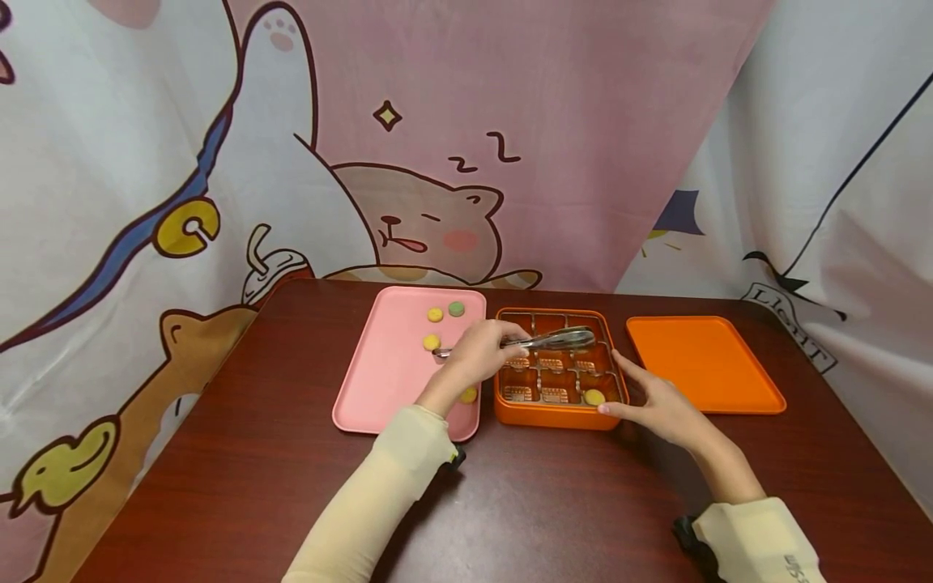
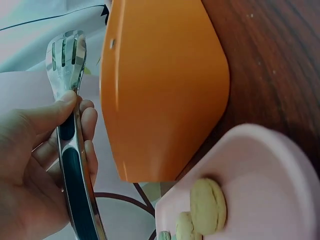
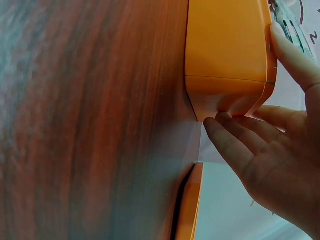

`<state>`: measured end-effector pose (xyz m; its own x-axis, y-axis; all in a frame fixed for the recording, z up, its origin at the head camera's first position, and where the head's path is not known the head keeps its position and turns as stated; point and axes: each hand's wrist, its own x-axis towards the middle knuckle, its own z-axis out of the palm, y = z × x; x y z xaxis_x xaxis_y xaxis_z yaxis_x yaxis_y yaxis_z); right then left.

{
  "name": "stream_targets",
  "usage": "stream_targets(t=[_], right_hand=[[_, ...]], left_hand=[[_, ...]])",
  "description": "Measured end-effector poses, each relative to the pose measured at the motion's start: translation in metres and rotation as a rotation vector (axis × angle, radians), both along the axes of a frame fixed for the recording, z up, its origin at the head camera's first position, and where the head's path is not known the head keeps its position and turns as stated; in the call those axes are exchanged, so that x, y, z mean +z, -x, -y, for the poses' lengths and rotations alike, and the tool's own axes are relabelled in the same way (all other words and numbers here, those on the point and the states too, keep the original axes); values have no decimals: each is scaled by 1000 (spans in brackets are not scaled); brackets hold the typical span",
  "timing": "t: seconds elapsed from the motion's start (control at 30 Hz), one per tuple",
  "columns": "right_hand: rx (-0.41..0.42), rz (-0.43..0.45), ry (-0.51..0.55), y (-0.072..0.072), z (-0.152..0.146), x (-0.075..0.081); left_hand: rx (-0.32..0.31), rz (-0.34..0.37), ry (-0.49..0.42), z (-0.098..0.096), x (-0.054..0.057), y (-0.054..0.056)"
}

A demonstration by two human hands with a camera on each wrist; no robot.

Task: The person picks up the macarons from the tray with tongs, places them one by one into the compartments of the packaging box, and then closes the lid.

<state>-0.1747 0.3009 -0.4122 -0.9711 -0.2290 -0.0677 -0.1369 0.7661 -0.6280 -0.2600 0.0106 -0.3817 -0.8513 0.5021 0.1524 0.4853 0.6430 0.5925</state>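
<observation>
My left hand (image 1: 479, 354) grips a pair of metal tongs (image 2: 75, 165) with dark handle inlays. Their slotted head (image 1: 579, 338) points right, above the orange compartment box (image 1: 557, 417). One yellow macaron (image 1: 594, 397) lies in the box's front right compartment. My right hand (image 1: 659, 409) touches the box's right side with extended fingers (image 3: 237, 145), its thumb at the front corner of the rim. On the pink tray (image 1: 379, 380), partly behind the left hand, are several yellow macarons (image 1: 432, 342) and a green macaron (image 1: 456, 308).
An orange lid-like tray (image 1: 703, 364) lies flat on the dark wooden table (image 1: 554, 510), right of the box. The pink tray stands close against the box's left side. Behind the table hangs a printed cartoon curtain (image 1: 554, 162).
</observation>
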Motion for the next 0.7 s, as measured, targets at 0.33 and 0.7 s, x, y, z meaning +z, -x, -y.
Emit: stream_targets(t=[0.33, 0.7], right_hand=[[-1, -9, 1, 0, 0, 0], [-7, -15, -8, 0, 0, -1]], left_hand=[[-8, -29, 25, -10, -3, 0], [-7, -27, 63, -18, -5, 0]])
